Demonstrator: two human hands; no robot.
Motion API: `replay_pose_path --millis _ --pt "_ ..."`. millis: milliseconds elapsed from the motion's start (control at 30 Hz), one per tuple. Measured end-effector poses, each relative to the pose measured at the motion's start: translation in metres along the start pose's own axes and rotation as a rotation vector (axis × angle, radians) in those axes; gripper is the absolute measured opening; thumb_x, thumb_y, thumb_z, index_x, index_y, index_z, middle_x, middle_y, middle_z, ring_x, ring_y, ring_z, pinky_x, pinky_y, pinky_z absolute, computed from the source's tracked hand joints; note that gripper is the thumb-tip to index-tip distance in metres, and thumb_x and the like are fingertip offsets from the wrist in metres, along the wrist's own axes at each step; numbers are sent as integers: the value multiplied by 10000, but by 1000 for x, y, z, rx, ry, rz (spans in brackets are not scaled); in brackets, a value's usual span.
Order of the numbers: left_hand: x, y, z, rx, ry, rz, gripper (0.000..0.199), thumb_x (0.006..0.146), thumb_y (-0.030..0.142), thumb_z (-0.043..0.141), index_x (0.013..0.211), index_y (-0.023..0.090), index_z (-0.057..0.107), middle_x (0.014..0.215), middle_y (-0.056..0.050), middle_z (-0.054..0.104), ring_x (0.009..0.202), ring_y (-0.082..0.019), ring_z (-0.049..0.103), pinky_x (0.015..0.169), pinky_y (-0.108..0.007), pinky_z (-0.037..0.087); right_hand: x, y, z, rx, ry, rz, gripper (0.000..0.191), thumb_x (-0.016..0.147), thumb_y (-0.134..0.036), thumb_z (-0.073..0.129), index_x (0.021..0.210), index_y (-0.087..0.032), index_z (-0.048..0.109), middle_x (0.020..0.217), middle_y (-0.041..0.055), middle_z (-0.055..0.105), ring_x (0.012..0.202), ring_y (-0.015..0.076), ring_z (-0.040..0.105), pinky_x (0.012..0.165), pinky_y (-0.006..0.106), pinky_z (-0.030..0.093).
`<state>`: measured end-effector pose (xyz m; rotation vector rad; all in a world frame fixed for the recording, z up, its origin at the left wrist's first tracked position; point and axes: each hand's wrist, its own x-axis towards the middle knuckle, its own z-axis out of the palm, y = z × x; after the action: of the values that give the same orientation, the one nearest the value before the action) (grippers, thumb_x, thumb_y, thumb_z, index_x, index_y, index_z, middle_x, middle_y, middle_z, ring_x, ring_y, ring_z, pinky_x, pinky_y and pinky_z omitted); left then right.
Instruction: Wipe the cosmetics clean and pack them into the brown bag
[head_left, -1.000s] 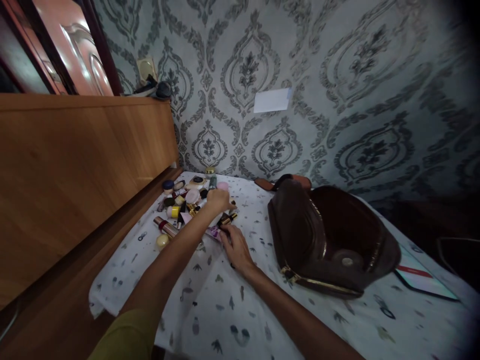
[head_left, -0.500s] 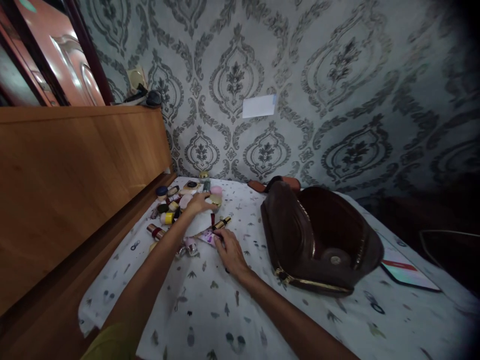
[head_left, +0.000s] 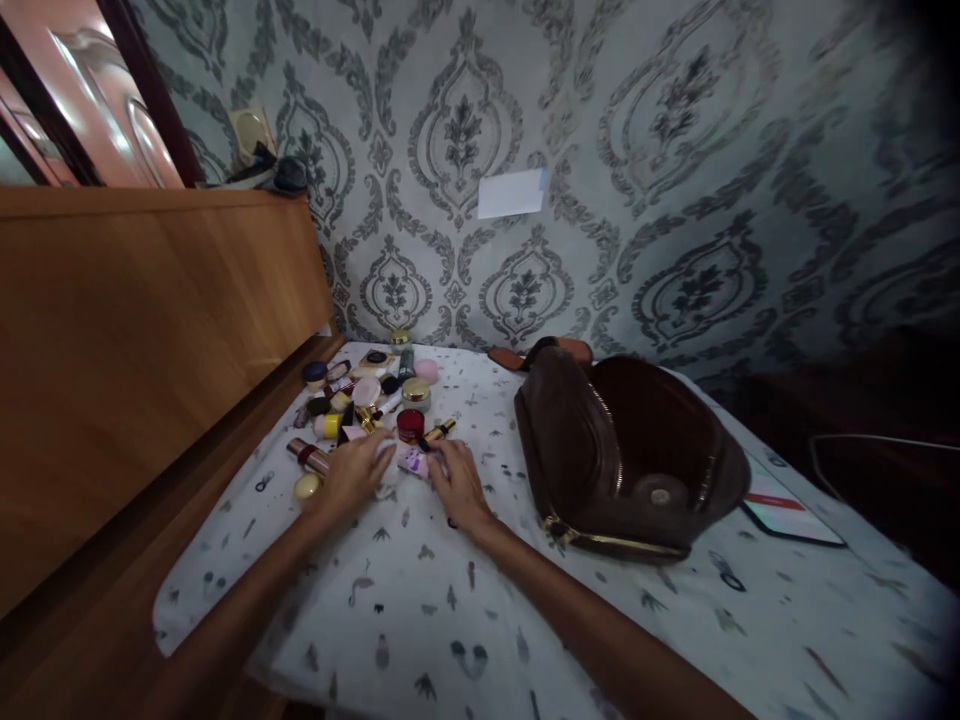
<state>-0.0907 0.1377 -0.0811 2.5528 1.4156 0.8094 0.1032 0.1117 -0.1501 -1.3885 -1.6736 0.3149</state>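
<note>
My left hand (head_left: pixel 351 478) is at the near edge of a cluster of cosmetics, its fingers curled. Something pale lies at its fingertips, too blurred to name. The thumb and fingers of my right hand (head_left: pixel 459 488) close on the end of a small white-and-purple tube (head_left: pixel 413 461). Just beyond both hands stand a dark red jar (head_left: pixel 410 425) and a gold-and-black lipstick tube (head_left: pixel 441 431). A gold-lidded jar (head_left: pixel 416 393) is farther back. Beside my left hand lie a rose-gold tube (head_left: pixel 307 456) and a round cream-coloured item (head_left: pixel 307 487).
An open brown bag (head_left: pixel 637 460) stands on the right, with a flat tablet-like item (head_left: pixel 791 510) beyond it. A brown strap (head_left: pixel 540 353) lies near the wall. A wooden panel (head_left: pixel 150 370) borders the patterned sheet (head_left: pixel 405 610) on the left.
My left hand has drawn back from the gold-lidded jar towards me, beside my right hand. The white sheet-like thing under it no longer covers the red jar. My right hand stays at the tube.
</note>
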Motion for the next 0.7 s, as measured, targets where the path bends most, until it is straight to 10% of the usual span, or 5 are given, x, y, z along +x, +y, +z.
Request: replay_pose_path --millis 333,700 --pt "-47 2 2 144 55 165 282 947 284 497 1197 180 575 1040 -101 614 977 -272 546 863 -427 462 42 14 5 -102 -44 46 292 916 -249 446 1139 -164 613 1145 140 626 1118 272 552 987 411 429" --pt "-50 -8 6 -21 192 284 211 964 166 464 1138 165 584 946 -81 620 910 -236 557 796 -369 499 -6 -7 -9 -156 -122 -82 289 888 -317 543 1121 -167 626 1011 115 630 975 280 565 890 418 458"
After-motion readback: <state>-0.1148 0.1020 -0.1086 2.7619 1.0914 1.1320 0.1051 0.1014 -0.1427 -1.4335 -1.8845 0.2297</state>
